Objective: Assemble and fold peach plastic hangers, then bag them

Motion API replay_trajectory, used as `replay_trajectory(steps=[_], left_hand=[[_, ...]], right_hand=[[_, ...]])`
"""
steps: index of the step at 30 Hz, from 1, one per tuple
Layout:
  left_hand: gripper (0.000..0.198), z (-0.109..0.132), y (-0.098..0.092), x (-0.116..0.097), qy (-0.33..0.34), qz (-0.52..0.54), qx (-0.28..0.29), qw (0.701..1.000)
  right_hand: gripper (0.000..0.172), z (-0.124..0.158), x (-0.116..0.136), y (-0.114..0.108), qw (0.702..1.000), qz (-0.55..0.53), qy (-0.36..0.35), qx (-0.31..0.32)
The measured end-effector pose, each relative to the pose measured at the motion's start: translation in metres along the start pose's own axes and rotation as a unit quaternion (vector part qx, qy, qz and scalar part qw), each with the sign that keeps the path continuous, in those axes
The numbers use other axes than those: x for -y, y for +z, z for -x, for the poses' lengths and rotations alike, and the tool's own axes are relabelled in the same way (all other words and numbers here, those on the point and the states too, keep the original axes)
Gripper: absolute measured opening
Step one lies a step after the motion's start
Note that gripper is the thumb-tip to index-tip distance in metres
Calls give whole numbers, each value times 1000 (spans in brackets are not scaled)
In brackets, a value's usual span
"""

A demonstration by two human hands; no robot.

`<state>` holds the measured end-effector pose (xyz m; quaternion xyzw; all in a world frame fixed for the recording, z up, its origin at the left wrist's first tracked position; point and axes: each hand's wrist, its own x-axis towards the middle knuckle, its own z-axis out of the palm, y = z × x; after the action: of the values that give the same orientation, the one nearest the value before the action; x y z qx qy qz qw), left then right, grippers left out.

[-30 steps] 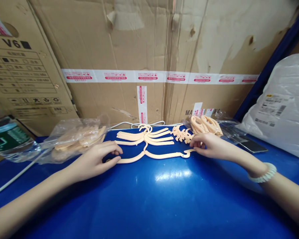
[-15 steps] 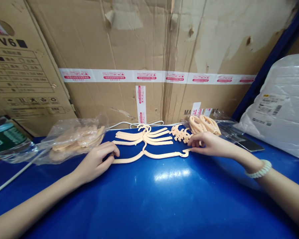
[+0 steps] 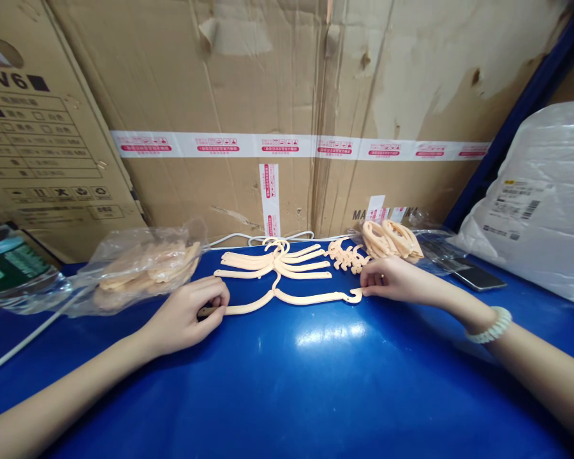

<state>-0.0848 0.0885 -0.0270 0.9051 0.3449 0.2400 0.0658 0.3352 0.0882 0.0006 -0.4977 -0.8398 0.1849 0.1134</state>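
Observation:
A peach-coloured plastic clothes hanger lies with its arms spread across the blue table. My left hand is closed around its left end, and part of that arm is hidden by the fingers. At the right end sits a small peach hook, touching the hanger's tip. My right hand pinches this hook by its outer side. Just behind lie several stacked hangers with their hooks together. A pile of small loose hooks is beyond my right fingertips.
A clear bag of peach parts lies at left, near a water bottle. More peach loops and a dark phone are at right. A large carton stands behind; a white wrapped package bounds the right.
My left fingers have closed further onto the hanger's left end, which now shows between them. My right hand stays at the small hook, almost unmoved. The view has shifted slightly.

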Motion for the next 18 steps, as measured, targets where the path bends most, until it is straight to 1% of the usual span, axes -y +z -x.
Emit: replay_trajectory(steps=[6,10,15,18], left_hand=[[14,-1,0,0,-4,-7,-4,1000],[13,-1,1,1,-7,-9,-9,1000],[18,-2,2,1,-16,-10,-24,1000],[23,-2,1,1,-22,-12,-38,999]], right_hand=[[13,0,1,0,1000,6,1,-3],[12,0,1,-1,1000,13,-2,-4],[17,1,0,-4,1000,23,-11,-13],[23,0,0,-4,998,34,-23,-49]])
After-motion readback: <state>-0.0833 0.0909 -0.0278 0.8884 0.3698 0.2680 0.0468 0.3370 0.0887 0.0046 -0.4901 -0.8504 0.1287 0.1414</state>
